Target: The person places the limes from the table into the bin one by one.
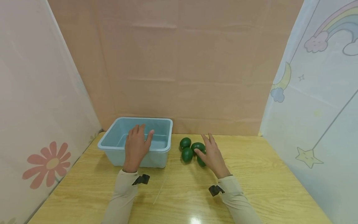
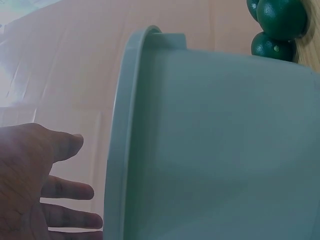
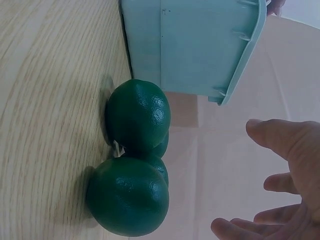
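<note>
- Just past 12 o'clock from the person's spot, four dark green fruits [image 1: 187, 155] sit bunched up on the wooden table [image 1: 251, 174]. Near them, around 11 o'clock, is the pale blue bin [image 1: 155, 159]; can't spot anything in the part of its inside that shows.
- Step-wise, I'd call this the reach: neither hand has anything, and the right hand [image 1: 212, 157] looks lined up on the bunch.
- Next move, imo: bring that hand down toward its 9 o'clock and curl the fingers round one fruit. They look smooth and round, so a nudge might roll them.
- Right hand: fingers loosely spread, thumb well out, holding nothing. Head view has the thumb overlapping a fruit, but right wrist view shows a gap.
- Left hand [image 1: 136, 146]: 11 o'clock, above the bin's near rim, fingers pretty straight, thumb apart, nothing in it. Fingertips sit really close to the rim; can't tell if they touch.
</note>
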`<state>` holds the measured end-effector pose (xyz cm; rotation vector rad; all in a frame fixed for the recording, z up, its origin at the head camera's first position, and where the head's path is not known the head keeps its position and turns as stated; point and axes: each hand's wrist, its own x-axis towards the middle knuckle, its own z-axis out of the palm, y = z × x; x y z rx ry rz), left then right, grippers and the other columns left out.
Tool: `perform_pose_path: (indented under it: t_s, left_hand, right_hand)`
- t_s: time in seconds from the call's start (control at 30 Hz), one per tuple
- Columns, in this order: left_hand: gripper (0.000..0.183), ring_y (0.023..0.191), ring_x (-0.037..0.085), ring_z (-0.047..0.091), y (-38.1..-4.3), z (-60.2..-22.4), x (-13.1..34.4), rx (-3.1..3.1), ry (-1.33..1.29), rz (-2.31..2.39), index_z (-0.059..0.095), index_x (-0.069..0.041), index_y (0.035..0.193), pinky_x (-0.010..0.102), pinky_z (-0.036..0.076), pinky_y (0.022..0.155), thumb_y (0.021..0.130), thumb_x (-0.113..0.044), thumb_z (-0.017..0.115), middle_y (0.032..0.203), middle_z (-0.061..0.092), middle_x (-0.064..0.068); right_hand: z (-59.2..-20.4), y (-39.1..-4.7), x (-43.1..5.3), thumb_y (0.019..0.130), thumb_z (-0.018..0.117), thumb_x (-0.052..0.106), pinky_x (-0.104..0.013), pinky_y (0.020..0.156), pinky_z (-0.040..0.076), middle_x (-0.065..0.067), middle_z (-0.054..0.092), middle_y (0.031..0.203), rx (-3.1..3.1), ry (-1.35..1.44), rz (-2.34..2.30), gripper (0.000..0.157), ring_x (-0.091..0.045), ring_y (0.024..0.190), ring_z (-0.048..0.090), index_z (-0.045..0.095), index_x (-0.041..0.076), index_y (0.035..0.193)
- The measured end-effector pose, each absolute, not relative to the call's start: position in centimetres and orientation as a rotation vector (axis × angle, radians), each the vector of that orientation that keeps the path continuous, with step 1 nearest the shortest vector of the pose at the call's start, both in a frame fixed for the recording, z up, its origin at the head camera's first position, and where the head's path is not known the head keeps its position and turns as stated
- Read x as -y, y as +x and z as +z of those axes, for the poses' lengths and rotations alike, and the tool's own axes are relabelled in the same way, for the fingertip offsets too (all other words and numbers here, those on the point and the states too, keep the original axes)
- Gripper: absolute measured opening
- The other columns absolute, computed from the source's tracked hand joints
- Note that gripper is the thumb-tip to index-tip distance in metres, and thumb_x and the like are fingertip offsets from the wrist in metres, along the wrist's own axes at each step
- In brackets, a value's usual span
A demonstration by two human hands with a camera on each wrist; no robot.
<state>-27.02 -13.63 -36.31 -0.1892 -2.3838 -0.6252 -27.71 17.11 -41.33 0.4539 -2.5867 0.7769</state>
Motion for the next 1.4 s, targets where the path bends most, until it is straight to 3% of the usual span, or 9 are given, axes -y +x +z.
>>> perform_pose_path:
  t_s: [1.4]
  left_hand:
    - [0.057,0.117,0.053,0.052,-27.0,-35.8,16.2,2.321,-0.132,-0.692,0.052,0.008,0.137,0.064,0.043,0.097,0.104,-0.038,0.054,0.132,0.055,0.031]
  right_hand:
    - [-42.1,-28.2,-17.4,0.094,0.072,0.029,-0.063,0.100,0.043,-0.034,0.021,0.157,2.675,0.411,0.821,0.072,-0.053,0.135,0.038,0.039,-0.004,0.148]
